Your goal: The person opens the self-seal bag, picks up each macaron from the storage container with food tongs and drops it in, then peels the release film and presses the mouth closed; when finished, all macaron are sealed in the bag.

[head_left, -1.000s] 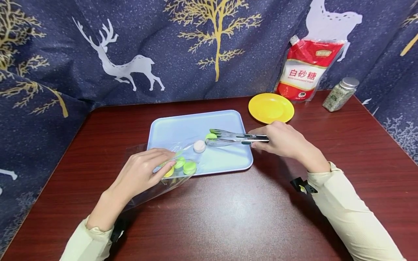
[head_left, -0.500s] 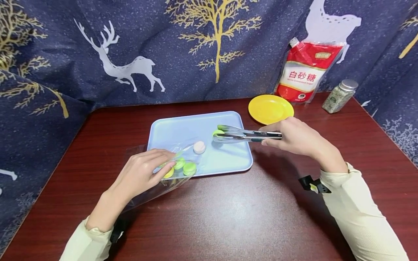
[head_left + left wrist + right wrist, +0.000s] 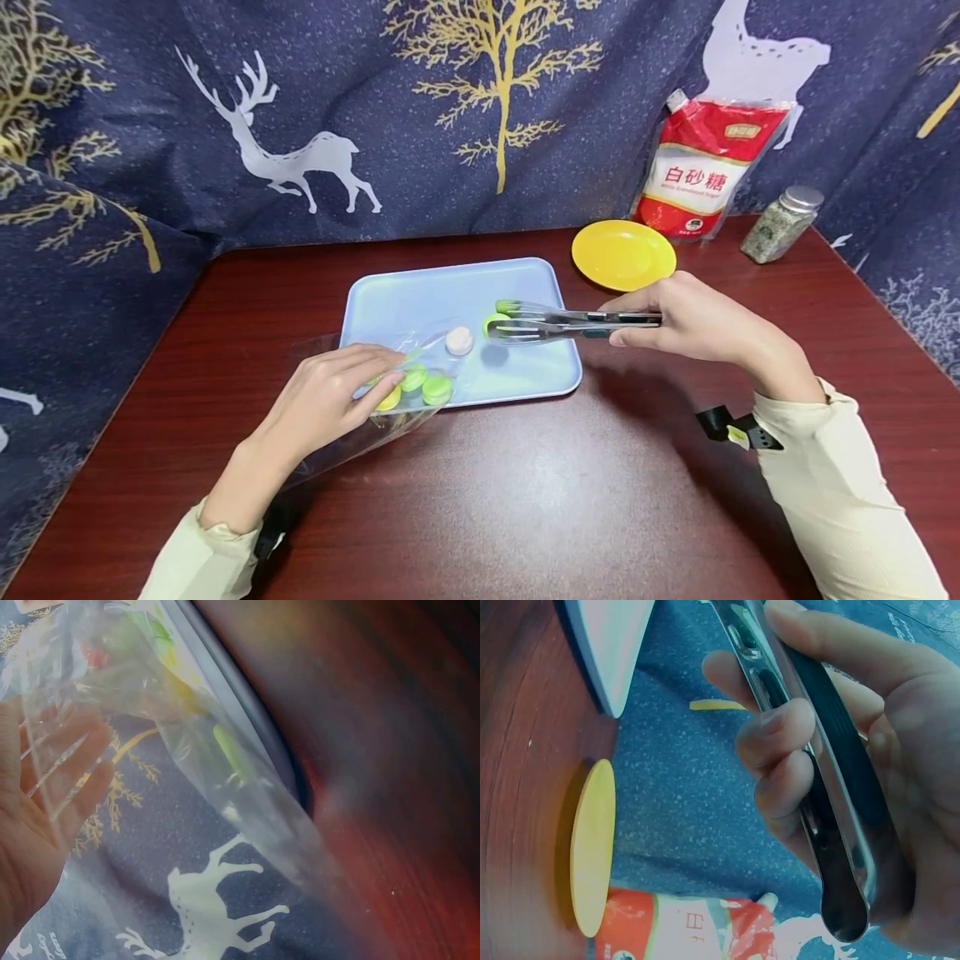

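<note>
My right hand (image 3: 708,325) grips metal tongs (image 3: 577,323), its fingers curled round the handles in the right wrist view (image 3: 810,780). Between the tongs' tips is a green macaron (image 3: 491,322), partly hidden by them, with a shadow on the blue tray (image 3: 420,287) below. At the tray's near-left corner my left hand (image 3: 322,396) holds the clear plastic bag (image 3: 360,442) by its mouth between thumb and fingers. Green macarons (image 3: 437,389) and a yellow macaron (image 3: 388,398) show inside the bag. A pale pink macaron (image 3: 459,341) lies at the bag's opening.
Behind my right hand lies a yellow plate (image 3: 622,254). A red and white sugar pouch (image 3: 693,175) and a glass jar (image 3: 782,225) with dried herbs stand at the back right. A patterned dark blue cloth (image 3: 420,167) hangs behind the table (image 3: 525,508).
My right hand has moved right with the tongs, and the green macaron has come up off the tray, shifting right and then slightly back left. The left hand and bag have stayed put.
</note>
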The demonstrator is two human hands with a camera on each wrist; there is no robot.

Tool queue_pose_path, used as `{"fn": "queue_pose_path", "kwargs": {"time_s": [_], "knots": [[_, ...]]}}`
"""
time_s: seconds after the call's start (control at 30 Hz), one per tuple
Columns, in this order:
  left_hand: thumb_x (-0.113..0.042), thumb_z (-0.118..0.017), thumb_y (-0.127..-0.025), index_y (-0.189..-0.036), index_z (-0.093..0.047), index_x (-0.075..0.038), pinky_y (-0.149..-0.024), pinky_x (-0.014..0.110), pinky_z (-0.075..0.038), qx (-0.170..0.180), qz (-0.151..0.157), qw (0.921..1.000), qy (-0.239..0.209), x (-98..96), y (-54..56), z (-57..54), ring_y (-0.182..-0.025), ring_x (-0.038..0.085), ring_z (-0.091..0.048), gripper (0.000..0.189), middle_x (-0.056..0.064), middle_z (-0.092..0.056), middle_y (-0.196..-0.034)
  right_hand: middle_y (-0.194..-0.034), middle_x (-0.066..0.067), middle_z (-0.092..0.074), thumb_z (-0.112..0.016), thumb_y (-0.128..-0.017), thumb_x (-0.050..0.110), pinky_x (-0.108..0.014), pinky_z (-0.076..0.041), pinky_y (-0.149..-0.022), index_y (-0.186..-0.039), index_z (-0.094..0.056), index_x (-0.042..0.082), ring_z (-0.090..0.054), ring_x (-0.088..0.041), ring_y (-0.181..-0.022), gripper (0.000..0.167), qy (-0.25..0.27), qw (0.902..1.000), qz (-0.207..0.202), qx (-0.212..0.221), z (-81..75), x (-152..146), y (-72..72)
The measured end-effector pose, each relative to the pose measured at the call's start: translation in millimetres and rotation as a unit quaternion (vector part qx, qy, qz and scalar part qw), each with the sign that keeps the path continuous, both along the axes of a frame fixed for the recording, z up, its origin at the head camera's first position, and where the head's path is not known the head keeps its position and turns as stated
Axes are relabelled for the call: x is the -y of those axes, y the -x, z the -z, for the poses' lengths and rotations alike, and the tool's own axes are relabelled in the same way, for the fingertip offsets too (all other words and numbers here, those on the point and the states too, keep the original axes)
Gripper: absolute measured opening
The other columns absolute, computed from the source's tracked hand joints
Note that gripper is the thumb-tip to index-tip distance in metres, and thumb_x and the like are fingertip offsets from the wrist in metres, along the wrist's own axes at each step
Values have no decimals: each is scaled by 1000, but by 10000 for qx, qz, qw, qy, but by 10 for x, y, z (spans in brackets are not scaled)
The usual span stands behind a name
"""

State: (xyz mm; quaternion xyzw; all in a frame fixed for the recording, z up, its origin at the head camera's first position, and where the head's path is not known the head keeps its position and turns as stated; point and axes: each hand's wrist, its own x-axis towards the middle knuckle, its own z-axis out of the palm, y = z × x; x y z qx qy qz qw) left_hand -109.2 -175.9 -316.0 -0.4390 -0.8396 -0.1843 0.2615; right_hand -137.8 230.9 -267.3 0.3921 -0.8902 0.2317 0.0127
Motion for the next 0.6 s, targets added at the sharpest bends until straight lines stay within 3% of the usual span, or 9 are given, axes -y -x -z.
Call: {"fn": "queue_pose_path", "kwargs": {"time_s": [0.13,0.43,0.6], "knots": [[-32,-47,-98,-99,-72,-6,-76,42,-53,18,-21,10000,43,-4,10,2,-91,22,-65,37,5,-69,-95,-78,19,-62,-76,-78,19,-25,-48,-65,-105,-72,14,-52,-4,-71,27,40,9997,-140,182,-2,30,-5],[-29,-53,-95,-99,-72,-5,-76,42,-53,37,-16,10000,77,-3,12,7,-91,22,-65,31,5,-69,-95,-87,16,-65,-74,-81,20,-23,-50,-64,-108,-70,11,-56,-3,-67,28,146,9975,-282,638,-7,135,-66],[-35,-45,-98,-99,-72,-5,-76,42,-52,55,-48,9999,80,2,2,10,-92,22,-65,40,6,-69,-94,-87,13,-66,-73,-81,20,-23,-49,-60,-109,-70,10,-56,-5,-64,30,129,9969,-255,733,6,192,-82]]}}
